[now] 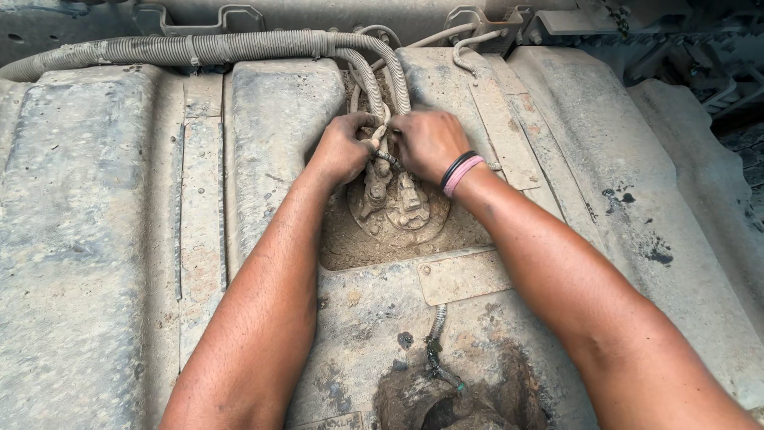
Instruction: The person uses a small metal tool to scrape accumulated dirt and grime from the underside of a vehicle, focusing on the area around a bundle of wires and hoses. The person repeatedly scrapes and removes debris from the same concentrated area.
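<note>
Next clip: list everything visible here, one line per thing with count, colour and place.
Dust-caked round fitting with upright connectors: one, tan-brown, in a recessed well at centre, just below both hands.
Ribbed corrugated hoses: a bundle, exact count unclear, dusty grey-beige, running along the top and curving down to the fitting.
Large ridged dusty tank surface: one, grey-brown, filling most of the view.
Flat metal strap plate: one, dusty tan, right below the well.
Thin braided cable: one, grey-dark, bottom centre, leading into a dirt-ringed hole.
Wristbands: two, black and pink, on the right wrist.
Left hand: grip closed on a small part at the hose ends.
Right hand: fingers curled on the same spot.
</note>
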